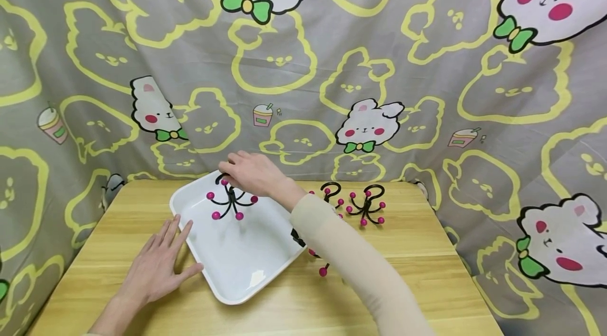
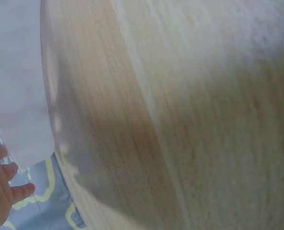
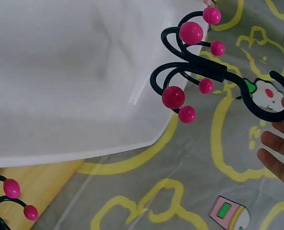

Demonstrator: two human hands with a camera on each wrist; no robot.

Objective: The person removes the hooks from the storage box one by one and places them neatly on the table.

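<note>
My right hand pinches the curved top of a black multi-arm hook with pink ball tips. The hook hangs upright over the white tray, near its far end. In the right wrist view the hook's curl meets the thumb and forefinger, while the other fingers spread loosely. At the tray's left rim lies my left hand, fingers extended, with fingertips and thumb right at the edge. The left wrist view shows those fingers beside the tray's side wall.
To the tray's right, a similar hook rests on the wooden table. Another hook is partly hidden by the right sleeve, and pink-tipped arms of one more show beneath it. A patterned grey curtain surrounds the table.
</note>
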